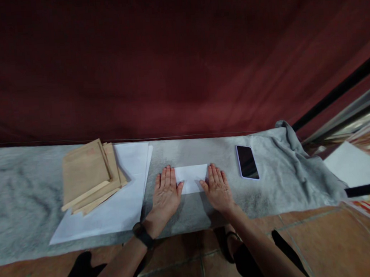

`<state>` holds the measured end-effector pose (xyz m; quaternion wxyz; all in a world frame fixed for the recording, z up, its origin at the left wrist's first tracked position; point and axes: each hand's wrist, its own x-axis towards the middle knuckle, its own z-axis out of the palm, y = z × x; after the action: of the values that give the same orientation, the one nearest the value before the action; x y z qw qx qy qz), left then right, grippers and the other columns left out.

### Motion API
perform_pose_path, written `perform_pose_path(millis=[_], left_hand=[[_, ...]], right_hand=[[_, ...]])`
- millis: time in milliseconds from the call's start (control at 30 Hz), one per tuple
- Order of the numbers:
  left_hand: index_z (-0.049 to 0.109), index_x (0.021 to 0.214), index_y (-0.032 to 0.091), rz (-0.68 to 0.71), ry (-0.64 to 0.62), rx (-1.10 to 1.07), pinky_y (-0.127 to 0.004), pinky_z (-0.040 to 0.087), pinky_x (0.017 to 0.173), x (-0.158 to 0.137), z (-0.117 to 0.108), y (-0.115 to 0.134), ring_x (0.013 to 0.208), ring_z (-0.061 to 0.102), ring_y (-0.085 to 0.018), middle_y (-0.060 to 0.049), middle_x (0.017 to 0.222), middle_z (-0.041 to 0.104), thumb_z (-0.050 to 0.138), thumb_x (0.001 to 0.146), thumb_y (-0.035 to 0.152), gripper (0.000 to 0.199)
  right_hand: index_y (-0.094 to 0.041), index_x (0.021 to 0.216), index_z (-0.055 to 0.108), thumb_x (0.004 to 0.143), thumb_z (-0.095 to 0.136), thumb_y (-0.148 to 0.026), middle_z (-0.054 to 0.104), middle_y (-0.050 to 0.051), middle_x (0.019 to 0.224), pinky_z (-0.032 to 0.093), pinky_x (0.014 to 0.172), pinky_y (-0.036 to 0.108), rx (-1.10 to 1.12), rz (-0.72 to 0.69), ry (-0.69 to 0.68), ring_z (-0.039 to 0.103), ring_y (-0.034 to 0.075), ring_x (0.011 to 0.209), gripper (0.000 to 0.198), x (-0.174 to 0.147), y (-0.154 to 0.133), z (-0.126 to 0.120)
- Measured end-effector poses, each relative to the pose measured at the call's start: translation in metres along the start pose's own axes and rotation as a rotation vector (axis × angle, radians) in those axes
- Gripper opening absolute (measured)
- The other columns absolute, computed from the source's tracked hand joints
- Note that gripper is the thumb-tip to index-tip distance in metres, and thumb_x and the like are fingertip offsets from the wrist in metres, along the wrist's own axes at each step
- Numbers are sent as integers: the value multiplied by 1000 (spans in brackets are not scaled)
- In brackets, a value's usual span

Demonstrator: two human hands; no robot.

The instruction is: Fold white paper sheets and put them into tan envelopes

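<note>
A small white piece of paper (192,176) lies flat on the grey cloth (191,215) in front of me. My left hand (166,193) rests palm down at its left edge, fingers stretched out and the thumb on the paper. At the right edge my right hand (218,188) lies the same way, its thumb also touching the sheet. Both hands are flat, and neither grips anything. Whether the paper is folded I cannot tell.
Several brown paper envelopes (85,172) are piled on large white sheets (114,221) at the left. A phone (247,162) with a dark screen lies right of my hands. Behind the cloth hangs a dark red curtain (179,70). Black bars (341,87) stand at the far right.
</note>
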<state>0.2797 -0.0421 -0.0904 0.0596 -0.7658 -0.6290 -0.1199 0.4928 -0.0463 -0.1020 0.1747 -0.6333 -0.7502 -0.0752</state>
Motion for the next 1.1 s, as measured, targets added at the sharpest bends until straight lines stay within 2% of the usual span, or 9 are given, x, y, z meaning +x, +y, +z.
perform_pose_path(millis=[133,333,433,600,867,1100], left_hand=[[31,155,-2,13,60,-42,-53,26,124,1,-4,6,153,28,-33,-26,161,32,29,104,37,64],[20,159,3,279,7,-89,-50,26,126,-6,-3,36,154,25,-27,-21,164,31,33,98,19,65],[13,161,4,354,-32,-66,-49,25,126,-10,1,44,154,26,-27,-21,163,32,35,95,15,70],[7,162,6,349,-10,-64,-49,25,125,-11,4,41,154,26,-26,-20,165,27,33,96,15,72],[29,156,0,210,-56,-82,-49,24,126,-7,-1,27,154,26,-28,-21,162,35,30,101,26,61],[30,156,1,121,-36,-85,-48,25,125,-8,-7,17,154,25,-29,-23,162,33,33,103,49,72]], right_hand=[[-1,156,34,107,28,-49,38,24,159,30,121,52,51,16,-4,36,33,149,68,3,-6,-6],[-7,158,32,109,23,-42,34,16,164,29,124,45,253,-144,-126,27,24,154,61,5,-29,-10],[-10,158,32,109,22,-42,35,14,164,29,125,45,319,-167,-158,26,23,154,60,7,-37,-8],[-9,158,32,109,20,-41,38,15,162,29,125,46,294,-158,-151,29,23,154,60,7,-38,-5],[-3,156,34,109,27,-43,35,20,162,27,124,49,127,-152,-110,29,28,153,62,2,-25,-2],[-2,157,33,108,32,-44,34,21,162,26,124,47,94,-126,-90,29,28,153,64,1,-18,-3]])
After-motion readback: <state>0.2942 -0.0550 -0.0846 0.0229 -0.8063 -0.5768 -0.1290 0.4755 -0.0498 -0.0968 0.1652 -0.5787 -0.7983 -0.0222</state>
